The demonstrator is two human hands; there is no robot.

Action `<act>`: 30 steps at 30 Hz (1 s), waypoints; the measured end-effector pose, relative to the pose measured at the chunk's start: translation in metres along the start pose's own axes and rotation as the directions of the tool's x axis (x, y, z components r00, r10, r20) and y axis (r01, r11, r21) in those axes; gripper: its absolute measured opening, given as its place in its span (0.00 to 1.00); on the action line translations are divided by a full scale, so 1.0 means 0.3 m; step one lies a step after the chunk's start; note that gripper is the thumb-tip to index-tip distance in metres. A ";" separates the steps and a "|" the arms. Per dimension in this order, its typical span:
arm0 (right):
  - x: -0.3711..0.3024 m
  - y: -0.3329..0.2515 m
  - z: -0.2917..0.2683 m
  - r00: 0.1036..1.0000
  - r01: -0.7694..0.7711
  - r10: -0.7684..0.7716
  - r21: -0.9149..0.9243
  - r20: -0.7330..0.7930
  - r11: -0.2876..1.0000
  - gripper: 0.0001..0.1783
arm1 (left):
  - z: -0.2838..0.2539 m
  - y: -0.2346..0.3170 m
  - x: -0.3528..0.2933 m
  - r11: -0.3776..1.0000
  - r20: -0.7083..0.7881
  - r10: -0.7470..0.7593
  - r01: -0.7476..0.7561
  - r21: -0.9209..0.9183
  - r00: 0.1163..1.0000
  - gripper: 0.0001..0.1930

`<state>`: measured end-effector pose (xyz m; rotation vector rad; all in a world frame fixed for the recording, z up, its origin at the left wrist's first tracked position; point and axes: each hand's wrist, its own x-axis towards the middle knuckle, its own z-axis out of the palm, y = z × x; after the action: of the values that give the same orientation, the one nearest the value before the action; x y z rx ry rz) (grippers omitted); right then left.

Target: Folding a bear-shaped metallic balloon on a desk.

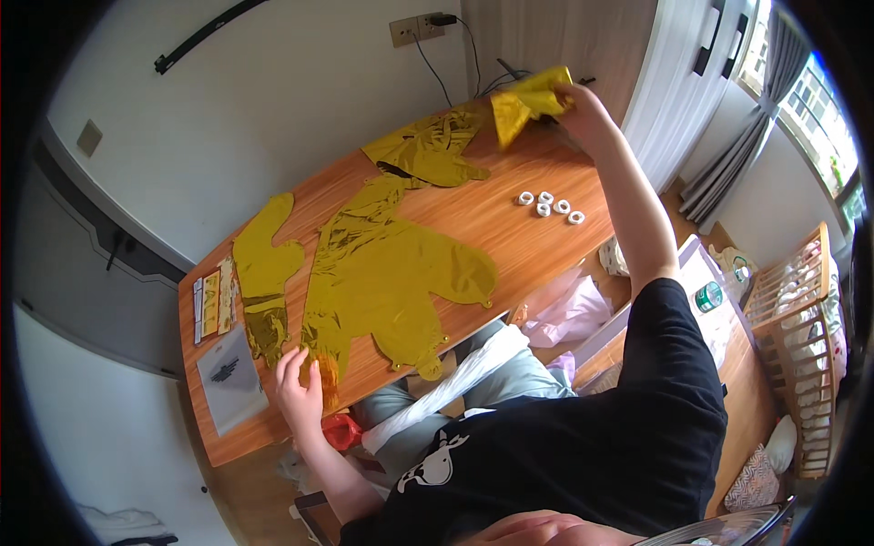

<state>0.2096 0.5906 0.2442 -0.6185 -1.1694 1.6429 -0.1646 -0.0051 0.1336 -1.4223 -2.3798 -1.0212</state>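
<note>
Taking twelve o'clock as the top of my feed, I have the right hand (581, 106) up at about one o'clock, over the far end of the desk (510, 218), its fingers closed on a gold foil piece (537, 96). That piece is slightly blurred; it hangs off toward eight o'clock from the fingers, its lowest tip pointing down at the desk. The left hand (299, 391) sits out at eight o'clock by the desk's near edge, fingers loosely bent with the thumb apart, at the crumpled lower end of the large gold foil (391, 264); I cannot tell whether it pinches that end or merely rests against it. The relation I judge most telling is this: the large foil spreads flat between the hands, its body toward one o'clock from the left hand and between seven and eight from the right, with the left clearly nearer. Its long axis runs roughly from half past six to half past twelve, lobes jutting toward four. I also see a narrow hooked foil (266, 250) just short of twelve from the left hand, and white rolls (544, 209) between six and seven from the right.
</note>
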 end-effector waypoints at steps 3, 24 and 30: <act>-0.163 -0.179 0.254 0.846 0.504 -0.451 -0.702 0.285 0.503 0.18 | 0.042 0.165 0.076 0.985 -0.034 0.116 -0.119 -0.128 0.993 0.12; -1.285 0.440 0.516 0.374 -0.478 0.380 -0.175 0.846 0.861 0.17 | 0.081 0.308 -0.052 -0.827 0.256 0.346 0.422 -0.372 0.903 0.36; -1.112 0.394 0.620 0.138 -0.691 0.241 -0.081 0.961 0.718 0.56 | 0.008 0.510 -0.120 -0.603 0.270 0.686 0.736 -0.308 0.675 0.36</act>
<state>0.1345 0.2052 0.1692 0.4817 -1.3935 2.9627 -0.0179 0.0175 0.1853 0.5822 -0.1747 1.3110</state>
